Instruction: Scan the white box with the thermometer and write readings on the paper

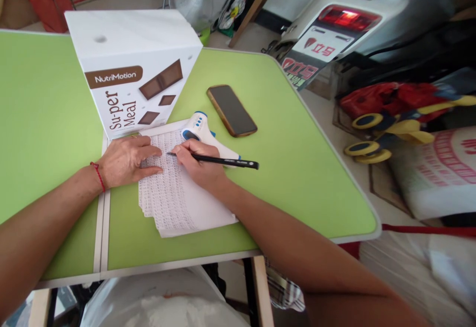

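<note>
The right forearm (pixel 267 223) crosses the table (pixel 316 168) toward the paper (pixel 174 203). The right hand (pixel 204 166) grips the pen (pixel 225 160), tip at the paper's written lines. The left hand (pixel 128 161), thumb and fingers parted, lies over the paper's left edge. The box (pixel 130 74) stands behind the paper; the thermometer (pixel 199 123) lies at its far right corner; the phone (pixel 232 110) lies beyond.

Paper sheets (pixel 201 208): on table (pixel 297 183). Relative to sheets: box (pixel 134 74), behind, leftward; thermometer (pixel 199 126), at far right edge; phone (pixel 232 110), behind, rightward; left hand (pixel 126 161), on left part; right hand (pixel 203 166) with pen (pixel 230 161), on top; fan (pixel 204 2), far behind.
</note>
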A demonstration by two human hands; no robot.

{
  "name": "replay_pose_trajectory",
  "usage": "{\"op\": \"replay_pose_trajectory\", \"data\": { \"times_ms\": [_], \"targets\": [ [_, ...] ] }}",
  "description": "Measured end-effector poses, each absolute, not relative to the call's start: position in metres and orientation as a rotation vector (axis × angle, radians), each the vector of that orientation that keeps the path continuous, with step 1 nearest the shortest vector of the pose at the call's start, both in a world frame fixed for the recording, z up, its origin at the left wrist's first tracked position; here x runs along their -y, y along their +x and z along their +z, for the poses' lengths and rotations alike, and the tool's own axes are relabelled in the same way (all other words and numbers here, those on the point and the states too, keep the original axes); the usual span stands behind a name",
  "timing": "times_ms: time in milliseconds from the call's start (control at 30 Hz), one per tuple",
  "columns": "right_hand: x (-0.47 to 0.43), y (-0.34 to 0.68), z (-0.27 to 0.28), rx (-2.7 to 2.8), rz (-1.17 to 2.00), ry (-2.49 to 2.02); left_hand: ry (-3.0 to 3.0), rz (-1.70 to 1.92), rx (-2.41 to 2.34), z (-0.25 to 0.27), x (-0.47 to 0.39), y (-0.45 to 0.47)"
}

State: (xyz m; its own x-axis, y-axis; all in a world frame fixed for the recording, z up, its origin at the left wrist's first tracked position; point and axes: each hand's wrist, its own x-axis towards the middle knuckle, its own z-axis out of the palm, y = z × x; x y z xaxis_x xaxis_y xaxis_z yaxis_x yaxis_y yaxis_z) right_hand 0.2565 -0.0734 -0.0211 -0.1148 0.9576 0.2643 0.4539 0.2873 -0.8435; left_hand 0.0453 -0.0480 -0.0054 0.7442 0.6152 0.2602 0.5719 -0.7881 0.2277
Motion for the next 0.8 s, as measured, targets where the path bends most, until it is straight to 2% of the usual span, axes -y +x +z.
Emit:
{"op": "replay_pose_trajectory", "data": {
  "times_ms": [800],
  "targets": [
    [0.0723, 0.2582, -0.0191, 1.651, 0.720, -1.332, 2.784, 0.500, -0.962, -0.0054, 0.0484, 0.0443]
  ]
}}
